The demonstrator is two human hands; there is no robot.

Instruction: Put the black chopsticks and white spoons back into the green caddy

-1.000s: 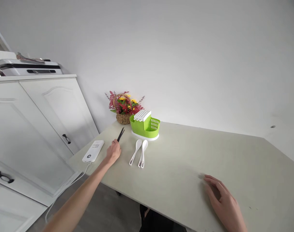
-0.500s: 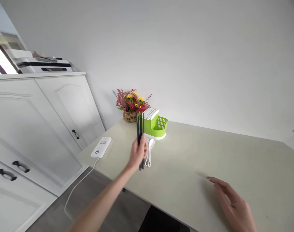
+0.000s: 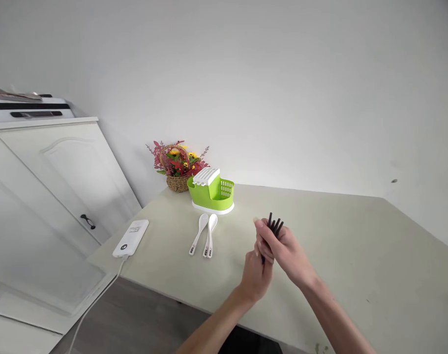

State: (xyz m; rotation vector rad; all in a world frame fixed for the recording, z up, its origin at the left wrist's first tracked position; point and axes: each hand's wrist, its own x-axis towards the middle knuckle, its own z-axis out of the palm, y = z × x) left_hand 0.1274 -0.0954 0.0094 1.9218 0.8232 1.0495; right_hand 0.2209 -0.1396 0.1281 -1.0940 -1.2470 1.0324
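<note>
Here both hands met over the bench [image 3: 338, 246], right of the green holder [image 3: 211, 192]. Left hand [image 3: 256, 275] came up from below, fingers closed around the lower part of the black chopsticks [image 3: 274, 226]. Right hand [image 3: 284, 248] sat over it, fingers also wrapped on the same bundle, so the two hands were touching, clamped together on the sticks. Chopstick tips stuck up above the right hand, fanned slightly, tilted away from the person; the lower ends were hidden by the hands. Bundle was held above the bench, not resting on it.

Two white spoons [image 3: 204, 236] lay side by side on the bench just in front of the green holder, bowls toward it. The holder had a white slotted top [image 3: 206, 176] on its left part and stood on a white base. A flower basket [image 3: 177, 169] stood just behind-left of the holder, by the wall. A white power bank [image 3: 131, 238] with cable lay well left of the holder, near the bench edge. White cabinet [image 3: 61, 187] stood further left.
</note>
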